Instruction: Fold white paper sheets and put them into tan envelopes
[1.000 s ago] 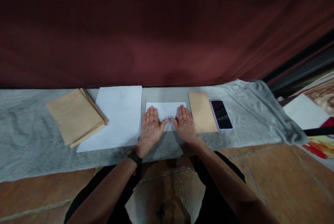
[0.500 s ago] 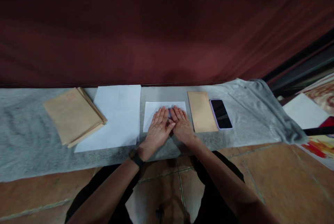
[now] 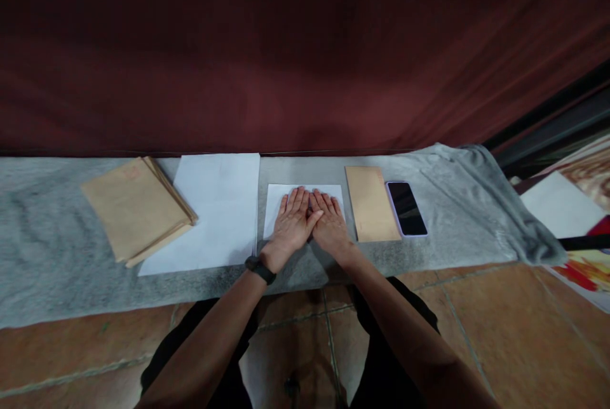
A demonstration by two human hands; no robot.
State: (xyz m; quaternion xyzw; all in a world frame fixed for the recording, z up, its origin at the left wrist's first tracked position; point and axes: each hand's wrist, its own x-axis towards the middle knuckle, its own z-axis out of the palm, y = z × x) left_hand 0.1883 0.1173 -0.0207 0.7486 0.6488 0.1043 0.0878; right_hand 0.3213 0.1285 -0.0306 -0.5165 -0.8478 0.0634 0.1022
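Note:
A small white paper (image 3: 305,188) lies on a grey cloth (image 3: 450,206) in front of me. Flat on its left part rests my left hand (image 3: 293,221), fingers stretched out, its thumb crossing over my right hand. My right hand (image 3: 330,223) lies flat beside it with fingers extended, on the right part of the same paper. Both palms face down and cover much of the sheet. To the right is a single brown envelope (image 3: 370,204). Larger white sheets (image 3: 222,206) lie to the left, partly under a stack of brown envelopes (image 3: 138,209).
A phone (image 3: 406,209) in a light purple case lies right of the single envelope. Behind the cloth-covered surface hangs a dark red curtain (image 3: 286,98). Tiled floor (image 3: 505,314) shows below, and a dark bar and printed sheets are at the far right.
My hands have moved closer together and slightly up on the paper. The left thumb now lies over the right hand. The view has shifted slightly.

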